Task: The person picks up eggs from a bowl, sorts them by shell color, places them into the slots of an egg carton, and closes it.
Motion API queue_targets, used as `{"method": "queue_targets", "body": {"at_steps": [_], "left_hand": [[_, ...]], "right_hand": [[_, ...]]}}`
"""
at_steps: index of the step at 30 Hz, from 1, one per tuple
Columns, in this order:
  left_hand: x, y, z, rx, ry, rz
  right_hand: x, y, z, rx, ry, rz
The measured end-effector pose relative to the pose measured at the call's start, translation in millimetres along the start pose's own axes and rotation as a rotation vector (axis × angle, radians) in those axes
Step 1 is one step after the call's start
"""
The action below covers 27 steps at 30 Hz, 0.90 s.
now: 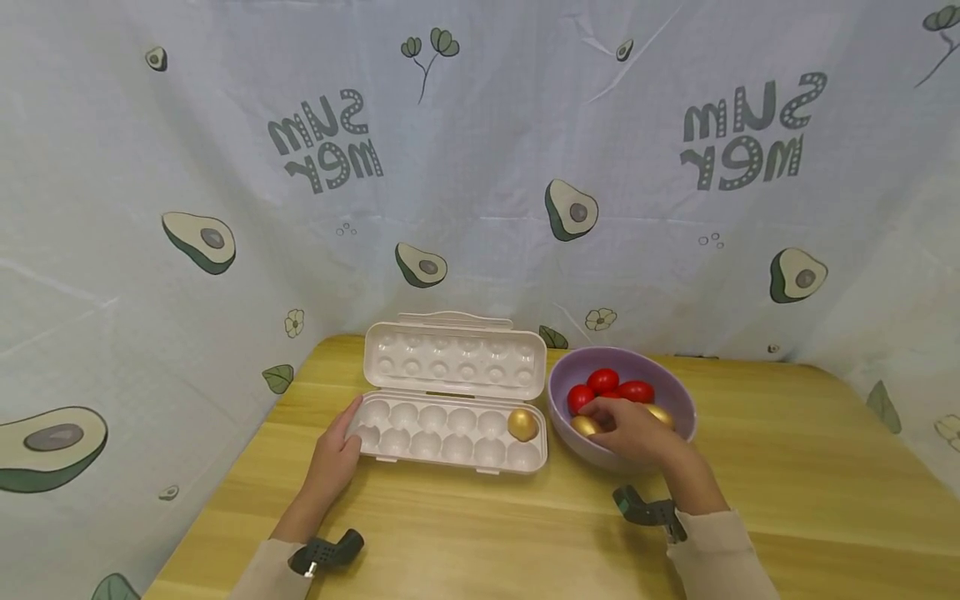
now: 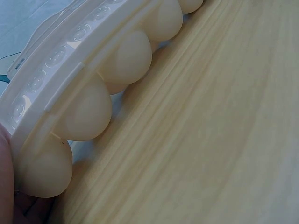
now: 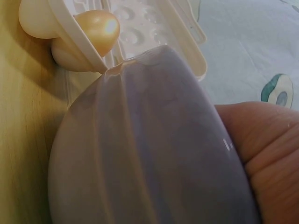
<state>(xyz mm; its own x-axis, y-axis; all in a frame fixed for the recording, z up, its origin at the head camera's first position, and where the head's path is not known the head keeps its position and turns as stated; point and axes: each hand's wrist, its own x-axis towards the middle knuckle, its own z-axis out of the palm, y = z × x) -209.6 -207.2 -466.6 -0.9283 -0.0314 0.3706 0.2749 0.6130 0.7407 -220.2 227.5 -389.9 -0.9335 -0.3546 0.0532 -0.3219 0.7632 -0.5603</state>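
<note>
A pale egg carton (image 1: 450, 454) lies with its lid raised, and one gold egg (image 1: 522, 425) sits in the back-right cup. My left hand (image 1: 333, 454) grips the carton's left end; in the left wrist view only part of this hand shows at the edge. To the right, my right hand (image 1: 626, 429) reaches over the near rim into a purple bowl (image 1: 678, 400). Its thumb and fingers pinch another gold egg (image 1: 585, 426) at the bowl's left side. Several red eggs (image 1: 603, 381) lie behind it. In the right wrist view, the bowl's wall hides the fingertips.
A further gold egg (image 1: 660, 415) lies in the bowl, to the right of the hand. The carton's lid (image 1: 455, 358) leans back near the printed curtain (image 1: 480, 208) behind the wooden table (image 1: 465, 533). A dark wrist camera (image 1: 326, 552) is strapped to each forearm.
</note>
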Motion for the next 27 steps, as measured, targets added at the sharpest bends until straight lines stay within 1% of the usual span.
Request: {"method": "queue_targets", "body": {"at_steps": [6,13,21,27], "left_hand": [[0.1,-0.3,-0.1,-0.002,-0.006,-0.017],[0.9,0.2,-0.3,-0.002,-0.003,-0.009],[1.0,0.9,0.2,-0.025,-0.022,-0.055],[0.4,1.0,0.9,-0.025,-0.013,-0.041]], "right_hand": [[1.1,0.9,0.9,-0.003,0.017,-0.011],[0.9,-0.5,0.9,-0.006,0.038,-0.012],[0.8,-1.7,1.2,-0.023,0.064,-0.022],[1.0,-1.2,0.6,-0.030,0.077,-0.041]]}}
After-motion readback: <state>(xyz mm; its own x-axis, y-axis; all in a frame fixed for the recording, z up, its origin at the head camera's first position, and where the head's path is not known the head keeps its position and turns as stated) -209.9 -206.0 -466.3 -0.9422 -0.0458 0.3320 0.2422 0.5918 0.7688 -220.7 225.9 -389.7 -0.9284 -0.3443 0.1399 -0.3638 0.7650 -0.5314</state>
